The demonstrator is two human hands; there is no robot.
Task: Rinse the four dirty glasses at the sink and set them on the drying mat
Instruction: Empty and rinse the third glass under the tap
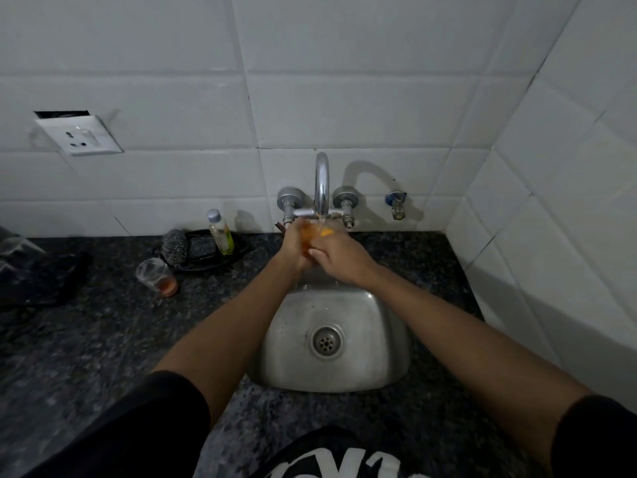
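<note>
Both hands, the left hand [293,246] and right hand [336,258], grip a glass [315,234] under the running tap [322,181] over the sink [331,339], mid-rinse; next, I judge, comes carrying it to the drying mat.

A wall socket [80,135] sits at upper left; a small bottle [220,232] and scrubber [174,248] share a dark tray [220,258] at centre left.

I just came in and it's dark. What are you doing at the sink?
Both hands, left hand and right hand, hold a clear glass with orange residue under the running chrome tap, above the small steel sink. Another dirty clear glass waits on the dark speckled counter.
</note>
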